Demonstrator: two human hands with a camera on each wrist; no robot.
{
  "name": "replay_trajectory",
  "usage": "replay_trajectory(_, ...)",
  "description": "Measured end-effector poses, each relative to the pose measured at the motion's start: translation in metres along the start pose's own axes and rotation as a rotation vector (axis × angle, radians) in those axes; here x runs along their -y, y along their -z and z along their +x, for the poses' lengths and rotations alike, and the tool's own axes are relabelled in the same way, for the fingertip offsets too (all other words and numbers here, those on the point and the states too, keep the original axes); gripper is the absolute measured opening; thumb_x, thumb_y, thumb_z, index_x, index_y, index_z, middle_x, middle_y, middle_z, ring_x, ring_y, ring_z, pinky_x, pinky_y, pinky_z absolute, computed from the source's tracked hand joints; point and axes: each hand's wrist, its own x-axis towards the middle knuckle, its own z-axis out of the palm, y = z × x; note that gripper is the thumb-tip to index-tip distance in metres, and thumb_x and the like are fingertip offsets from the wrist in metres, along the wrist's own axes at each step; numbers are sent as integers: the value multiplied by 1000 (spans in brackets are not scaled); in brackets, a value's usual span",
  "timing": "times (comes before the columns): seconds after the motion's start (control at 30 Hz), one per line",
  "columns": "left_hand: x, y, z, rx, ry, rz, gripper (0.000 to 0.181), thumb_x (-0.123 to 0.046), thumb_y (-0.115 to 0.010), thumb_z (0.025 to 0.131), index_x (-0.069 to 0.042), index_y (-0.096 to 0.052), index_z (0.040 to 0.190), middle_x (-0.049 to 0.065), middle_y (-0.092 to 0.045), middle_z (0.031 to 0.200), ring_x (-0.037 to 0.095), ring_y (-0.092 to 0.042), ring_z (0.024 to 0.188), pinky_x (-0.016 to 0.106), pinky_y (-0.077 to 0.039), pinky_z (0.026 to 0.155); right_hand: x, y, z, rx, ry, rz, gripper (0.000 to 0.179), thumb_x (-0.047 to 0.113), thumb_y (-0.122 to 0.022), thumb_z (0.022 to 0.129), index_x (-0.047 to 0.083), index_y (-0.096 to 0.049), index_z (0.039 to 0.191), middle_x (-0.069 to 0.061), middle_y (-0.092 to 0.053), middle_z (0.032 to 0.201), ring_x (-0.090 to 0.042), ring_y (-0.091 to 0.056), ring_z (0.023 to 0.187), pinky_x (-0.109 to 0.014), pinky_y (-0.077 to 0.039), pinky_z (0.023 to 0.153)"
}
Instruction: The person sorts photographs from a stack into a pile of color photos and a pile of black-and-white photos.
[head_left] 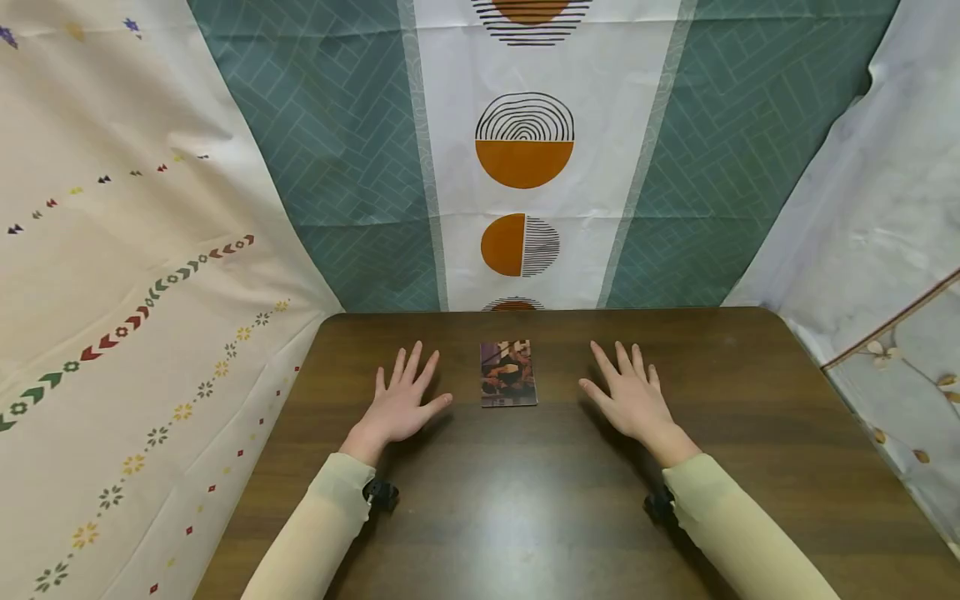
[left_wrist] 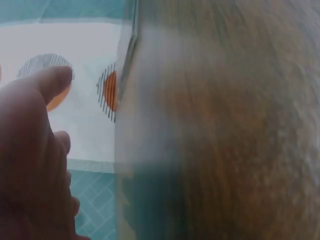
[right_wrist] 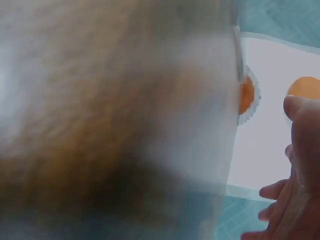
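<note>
**Nothing held, one slip possible**

The picture card [head_left: 508, 373] lies flat on the table [head_left: 510, 467], my left hand [head_left: 397, 408] to its left, my right hand [head_left: 633, 402] to its right, fingers spread and empty. A careless push could, I judge, slide it into the patterned cloth [head_left: 352, 167] beyond.

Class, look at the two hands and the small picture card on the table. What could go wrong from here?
The picture card lies flat, so it may be awkward to pick up. It is near the far edge of the table, so a push away might send it over. The left hand and right hand flank it; reaching in together, they could bump.
</note>
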Motion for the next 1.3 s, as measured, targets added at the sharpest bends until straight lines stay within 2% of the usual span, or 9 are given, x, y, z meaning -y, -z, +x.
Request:
replay_trajectory(0.1, -1, -1, 2, -7, 7, -42, 92, -73, -43, 105, -23, -9, 174, 7, 14, 178, 41, 7, 163, 78, -4, 119, 0, 4, 3, -11, 27, 49, 78, 56, -49, 111, 18, -23, 173, -30, -21, 172, -56, -11, 158, -76, -16, 119)
replay_trajectory(0.27, -7, -1, 6, -81, 30, -276, 85, -61, -51, 108, -16, -21, 173, 13, 1, 179, 44, -12, 161, 75, -18, 120, 5, 9, 6, -58, 63, 222, 65, 38, -60, 111, 8, -41, 165, -27, -41, 164, -50, -35, 152, -69, -32, 116)
replay_trajectory(0.37, -14, -1, 7, -154, 45, -419, 75, -50, -55, 110, -9, -33, 169, 18, -16, 176, 45, -25, 157, 71, -26, 119, 13, 9, 9, -96, 64, 369, 58, 33, -63, 110, 7, -49, 160, -23, -53, 156, -45, -52, 141, -64, -41, 112)
replay_trajectory(0.47, -22, -5, 10, -232, 81, -518, 63, -38, -59, 109, -4, -47, 161, 22, -37, 167, 44, -38, 152, 65, -32, 119, 22, 5, 12, -105, 37, 505, 54, 30, -65, 109, 7, -56, 156, -22, -62, 147, -42, -62, 131, -60, -47, 108)
replay_trajectory(0.57, -31, -9, 12, -290, 128, -579, 53, -28, -63, 108, -2, -57, 153, 21, -54, 153, 41, -52, 140, 61, -41, 113, 32, -3, 15, -85, 4, 591, 52, 28, -67, 108, 4, -58, 153, -20, -68, 140, -40, -65, 126, -58, -50, 106)
replay_trajectory(0.67, -39, -13, 16, -313, 163, -632, 47, -23, -65, 106, -1, -63, 147, 18, -64, 137, 38, -61, 125, 58, -48, 104, 41, -11, 18, -61, -32, 627, 52, 25, -70, 106, 2, -59, 151, -16, -70, 135, -37, -66, 124, -55, -53, 101)
replay_trajectory(0.87, -51, -21, 23, -268, 228, -742, 45, -20, -65, 105, 1, -64, 145, 13, -67, 119, 30, -62, 111, 46, -50, 91, 61, -29, 24, -6, -97, 730, 52, 18, -73, 103, -1, -59, 150, -18, -70, 135, -36, -66, 124, -40, -58, 85)
replay_trajectory(1.07, -65, -30, 28, -201, 252, -813, 56, -14, -73, 100, 0, -56, 152, 9, -60, 101, 21, -55, 77, 34, -46, 65, 84, -38, 30, -15, -146, 821, 54, 14, -75, 101, 0, -59, 151, -19, -68, 138, -37, -65, 125, -42, -57, 86)
replay_trajectory(1.3, -76, -39, 39, -228, 283, -751, 61, -13, -77, 97, 2, -55, 152, 4, -55, 89, 18, -48, 72, 34, -41, 67, 98, -46, 34, -85, -197, 781, 54, 16, -76, 100, 1, -61, 149, -18, -68, 139, -37, -65, 122, -51, -55, 94)
